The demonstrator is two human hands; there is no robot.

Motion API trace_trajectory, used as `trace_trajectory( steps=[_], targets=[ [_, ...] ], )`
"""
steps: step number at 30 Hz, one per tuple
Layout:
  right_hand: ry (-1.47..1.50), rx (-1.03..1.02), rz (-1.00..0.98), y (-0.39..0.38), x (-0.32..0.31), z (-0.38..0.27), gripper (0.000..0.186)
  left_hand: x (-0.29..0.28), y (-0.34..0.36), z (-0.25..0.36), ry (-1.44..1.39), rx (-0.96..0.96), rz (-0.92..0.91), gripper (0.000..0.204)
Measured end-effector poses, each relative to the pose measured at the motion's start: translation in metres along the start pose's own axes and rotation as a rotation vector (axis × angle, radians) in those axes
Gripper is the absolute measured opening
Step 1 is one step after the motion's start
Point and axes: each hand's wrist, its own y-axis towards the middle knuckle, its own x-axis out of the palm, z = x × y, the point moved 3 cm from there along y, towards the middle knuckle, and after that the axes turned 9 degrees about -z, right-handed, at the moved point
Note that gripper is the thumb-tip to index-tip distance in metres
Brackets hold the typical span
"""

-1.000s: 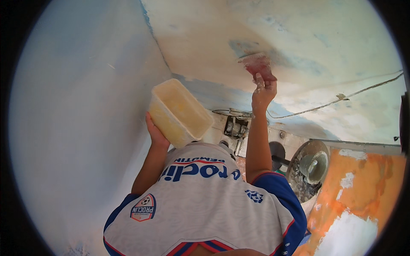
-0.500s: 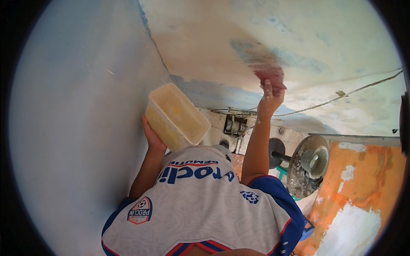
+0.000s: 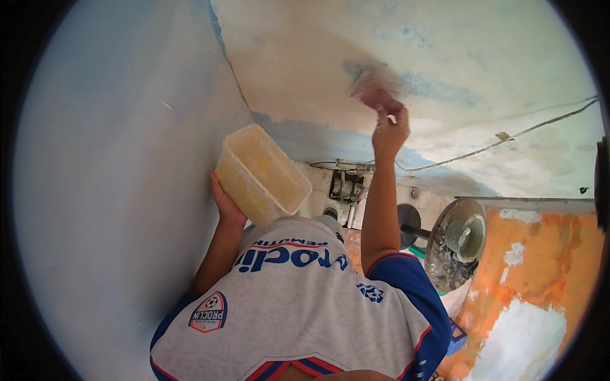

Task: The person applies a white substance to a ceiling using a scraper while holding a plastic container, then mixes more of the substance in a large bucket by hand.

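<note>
My left hand [image 3: 227, 206] grips a cream plastic tub [image 3: 264, 171] from its left side; the tub has pale yellowish residue inside and is tilted. My right hand [image 3: 390, 133], raised, is closed on a red scraper [image 3: 375, 89], which is motion-blurred. The blade lies over a grey-blue patched spot on the pale, mottled wall [image 3: 457, 57]. Whether it touches the surface is hard to tell. My white and blue shirt [image 3: 298, 317] fills the lower middle.
A smooth pale blue wall [image 3: 108, 190] runs along my left. A cable [image 3: 483, 149] crosses the mottled wall. Below are a tiled area with grimy pipework [image 3: 346, 190], a round stand [image 3: 438, 267] holding a bucket [image 3: 467, 238], a blue crate [image 3: 456, 336] and an orange patched surface [image 3: 508, 279].
My right hand and the scraper went down and rightward, then back up and left. My left hand with the tub has shifted slightly down and left since a second ago.
</note>
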Motion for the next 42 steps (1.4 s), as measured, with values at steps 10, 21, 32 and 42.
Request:
trace_trajectory(
  steps=[10, 21, 32, 42],
  targets=[
    [-0.248, -0.178, -0.108, 0.01, 0.002, -0.038, 0.026, 0.004, -0.002, 0.002, -0.012, -0.013, -0.015, 0.071],
    [-0.422, -0.42, -0.077, 0.031, -0.005, -0.063, 0.026, 0.002, 0.004, -0.002, -0.044, -0.023, -0.088, 0.073],
    [-0.39, -0.316, -0.127, 0.027, -0.008, -0.044, 0.027, 0.006, 0.004, -0.005, 0.008, -0.051, -0.051, 0.073],
    [-0.195, -0.181, -0.167, 0.015, -0.021, -0.049, 0.024, 0.006, 0.002, -0.004, -0.003, -0.013, -0.02, 0.071]
  ],
)
